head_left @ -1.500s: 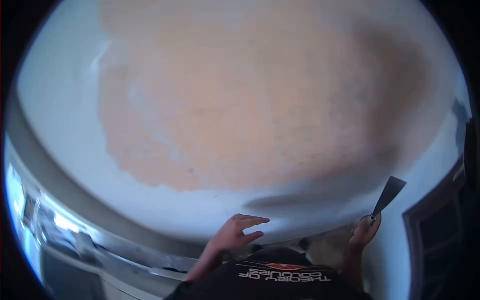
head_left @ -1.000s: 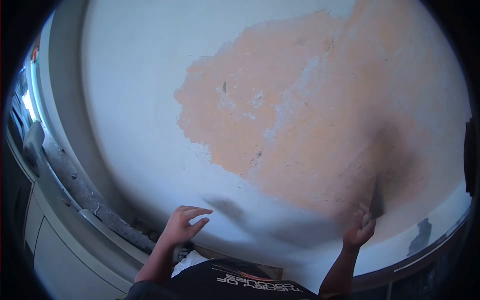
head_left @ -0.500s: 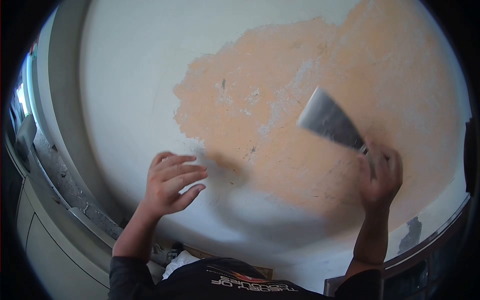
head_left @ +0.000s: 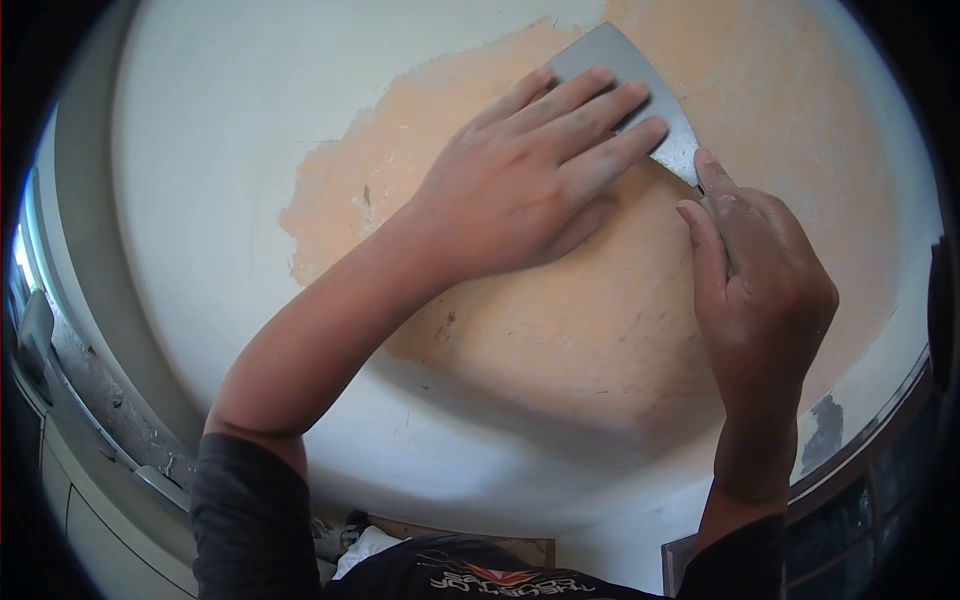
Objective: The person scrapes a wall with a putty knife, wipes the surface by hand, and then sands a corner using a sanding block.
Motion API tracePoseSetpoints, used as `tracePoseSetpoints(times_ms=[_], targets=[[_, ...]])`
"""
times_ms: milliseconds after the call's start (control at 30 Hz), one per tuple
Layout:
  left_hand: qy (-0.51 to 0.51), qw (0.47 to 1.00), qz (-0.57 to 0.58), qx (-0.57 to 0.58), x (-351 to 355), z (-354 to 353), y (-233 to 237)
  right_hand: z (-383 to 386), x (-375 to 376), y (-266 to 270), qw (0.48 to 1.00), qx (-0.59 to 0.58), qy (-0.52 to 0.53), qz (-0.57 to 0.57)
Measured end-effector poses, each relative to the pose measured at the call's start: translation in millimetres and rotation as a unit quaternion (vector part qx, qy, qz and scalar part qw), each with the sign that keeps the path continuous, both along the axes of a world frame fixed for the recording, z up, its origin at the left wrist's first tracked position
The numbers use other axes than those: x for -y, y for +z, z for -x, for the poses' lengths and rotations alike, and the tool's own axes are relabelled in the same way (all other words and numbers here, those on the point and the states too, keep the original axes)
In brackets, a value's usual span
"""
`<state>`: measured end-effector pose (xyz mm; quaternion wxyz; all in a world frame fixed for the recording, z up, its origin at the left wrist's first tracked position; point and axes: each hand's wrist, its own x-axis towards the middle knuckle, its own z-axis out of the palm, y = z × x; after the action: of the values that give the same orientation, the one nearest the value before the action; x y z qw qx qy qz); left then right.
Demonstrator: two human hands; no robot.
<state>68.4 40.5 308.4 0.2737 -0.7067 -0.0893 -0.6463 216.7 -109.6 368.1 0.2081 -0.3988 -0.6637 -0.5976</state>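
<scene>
My right hand (head_left: 765, 265) is closed round the handle of a putty knife (head_left: 625, 60), whose broad metal blade points up and to the left. The blade lies against or very close to the wall, over an orange patch (head_left: 570, 320) where the pale paint is gone. My left hand (head_left: 525, 165) is open, its fingers stretched out across the face of the blade and its palm over the orange surface. Part of the blade is hidden behind those fingers. Most of the handle is covered by my right hand.
Pale paint (head_left: 210, 160) surrounds the orange patch on the left and below. A dusty ledge (head_left: 110, 400) runs along the window at the far left. A dark framed panel (head_left: 850, 510) is at lower right, with a grey bare spot (head_left: 825, 435) above it.
My left hand has moved up and right from the lower wall onto the blade, its fingers straightening. My right hand has raised the putty knife slightly. The view has shifted a little.
</scene>
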Motion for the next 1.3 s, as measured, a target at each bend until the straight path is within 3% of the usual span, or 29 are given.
tracePoseSetpoints(times_ms=[233, 367, 467, 900, 967, 1300], targets=[[0.0, 0.978, -0.11, 0.179, -30.9, -29.5, 29.3, -4.9, 6.6, 8.0, 0.997, 0.021, -0.003, 0.071], [0.021, 0.976, -0.122, 0.18, -32.1, -27.3, 27.4, -26.1, -0.7, 0.6, 0.989, 0.038, 0.101, 0.102], [0.022, 0.98, -0.105, 0.169, -30.1, -30.5, 26.6, -31.8, -5.2, -5.4, 0.991, -0.019, 0.084, 0.103], [-0.026, 0.981, -0.064, 0.184, -24.1, -20.9, 30.4, -10.8, 6.8, 2.0, 0.988, -0.027, 0.078, 0.133], [-0.077, 0.986, -0.019, 0.149, -16.3, -17.8, 26.4, -9.4, 6.5, 0.7, 0.987, -0.023, 0.087, 0.133], [-0.069, 0.99, -0.006, 0.122, -11.9, -0.3, 34.9, 1.8, 7.0, 6.5, 0.987, -0.012, 0.09, 0.133]])
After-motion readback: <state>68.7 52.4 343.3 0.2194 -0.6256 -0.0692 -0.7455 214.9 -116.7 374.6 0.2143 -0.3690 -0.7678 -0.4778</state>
